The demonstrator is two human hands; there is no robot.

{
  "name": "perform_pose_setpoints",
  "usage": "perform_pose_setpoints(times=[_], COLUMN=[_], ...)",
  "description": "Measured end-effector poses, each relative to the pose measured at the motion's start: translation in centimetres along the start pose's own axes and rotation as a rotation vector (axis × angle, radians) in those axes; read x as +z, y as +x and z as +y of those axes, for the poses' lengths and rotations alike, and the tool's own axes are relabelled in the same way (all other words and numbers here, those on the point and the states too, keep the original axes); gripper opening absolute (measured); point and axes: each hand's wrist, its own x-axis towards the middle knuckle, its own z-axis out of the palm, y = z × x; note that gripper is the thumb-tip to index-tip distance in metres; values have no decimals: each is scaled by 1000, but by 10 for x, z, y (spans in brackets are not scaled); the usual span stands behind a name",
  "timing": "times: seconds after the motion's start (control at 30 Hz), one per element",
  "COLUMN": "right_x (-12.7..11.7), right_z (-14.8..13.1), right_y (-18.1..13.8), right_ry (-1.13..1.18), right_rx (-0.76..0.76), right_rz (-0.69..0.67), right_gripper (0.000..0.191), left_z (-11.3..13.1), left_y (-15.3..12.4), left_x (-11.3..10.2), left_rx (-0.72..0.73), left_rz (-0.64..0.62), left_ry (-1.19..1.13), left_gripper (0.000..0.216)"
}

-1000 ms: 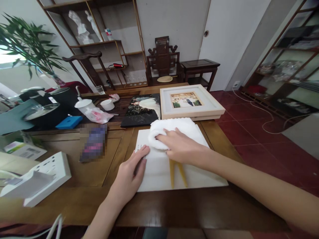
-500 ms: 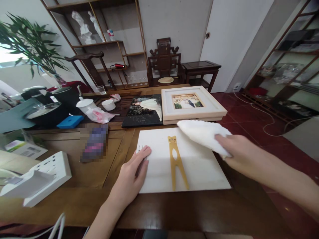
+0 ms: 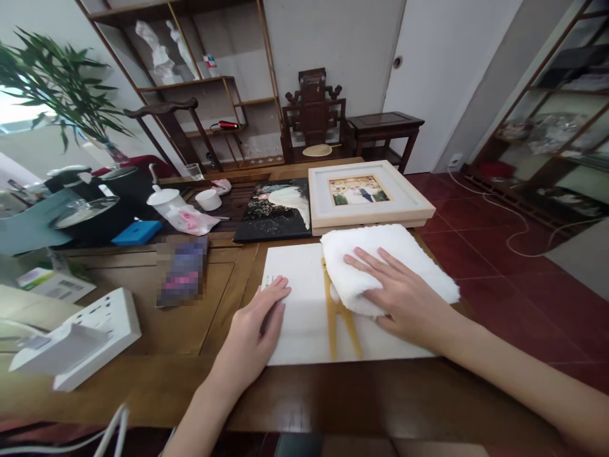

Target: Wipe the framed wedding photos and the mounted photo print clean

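Note:
My left hand lies flat on the left edge of a white board, fingers stretched out, holding nothing. On the board is a flat yellow piece with two long legs and an oval hole. A folded white cloth covers its upper right side and the board's right part. My right hand rests on the cloth with its fingers spread, pressing it down. Its thumb is at the cloth's lower edge.
Behind the board are a dark photo panel and a pale framed picture. To the left lie a white power strip, a blue box and a blurred purple item. A white cup stands farther back.
My right hand has brought the white cloth down and left onto the board, over part of the yellow piece. Its fingers have spread from their grip. My left hand stays in place.

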Motion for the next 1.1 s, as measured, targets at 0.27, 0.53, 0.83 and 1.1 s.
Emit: perform_pose_setpoints(times=[0.27,0.53,0.83,1.1], right_x=[-11,-30,-11,-9], right_z=[-13,-57,-7,-5], right_y=[1,-34,-1,8], right_ry=[58,229,145,98], right_rx=[91,31,60,56], right_rz=[-155,-277,-169,-135], right_gripper=[38,28,43,34], left_z=[2,0,1,-1], left_y=[1,0,0,1], left_x=[-1,-1,-1,-1], left_rx=[-1,4,-10,-10], left_rz=[-1,-4,-7,-5], left_ry=[-4,6,-10,-11], left_gripper=[28,27,28,28])
